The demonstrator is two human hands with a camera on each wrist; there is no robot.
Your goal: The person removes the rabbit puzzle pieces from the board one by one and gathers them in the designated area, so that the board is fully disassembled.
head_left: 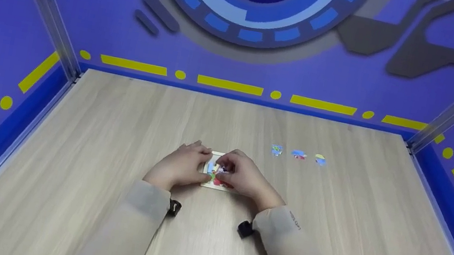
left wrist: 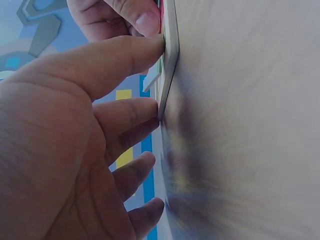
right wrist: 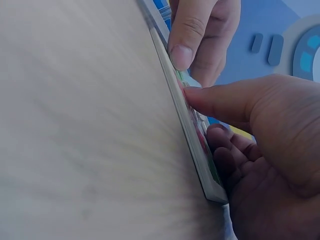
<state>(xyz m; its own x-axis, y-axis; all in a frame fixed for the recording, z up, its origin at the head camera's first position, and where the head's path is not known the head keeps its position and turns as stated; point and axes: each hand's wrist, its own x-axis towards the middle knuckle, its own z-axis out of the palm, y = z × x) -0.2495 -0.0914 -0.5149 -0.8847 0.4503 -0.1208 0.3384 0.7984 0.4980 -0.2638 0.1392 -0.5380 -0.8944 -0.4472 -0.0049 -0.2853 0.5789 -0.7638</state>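
A small jigsaw puzzle board (head_left: 209,185) with a pale rim and a colourful picture lies on the table between both hands. My left hand (head_left: 184,164) steadies its left side: the thumb presses on the near-left part, the index finger touches the edge, and the other fingers are spread. Over the picture, my right hand (head_left: 244,177) has its fingers curled and its thumb on the surface. At its thumb tip, a light puzzle piece (left wrist: 151,81) tilts up from the board, apparently pinched; the index fingertip's contact is partly hidden. That piece (right wrist: 194,80) also shows between the two thumbs.
Three loose puzzle pieces lie apart in a row at the back right: a blue-green one (head_left: 276,150), a blue-red one (head_left: 299,154) and a yellow-blue one (head_left: 320,159). Purple walls enclose the wooden table (head_left: 115,126) at the back and sides.
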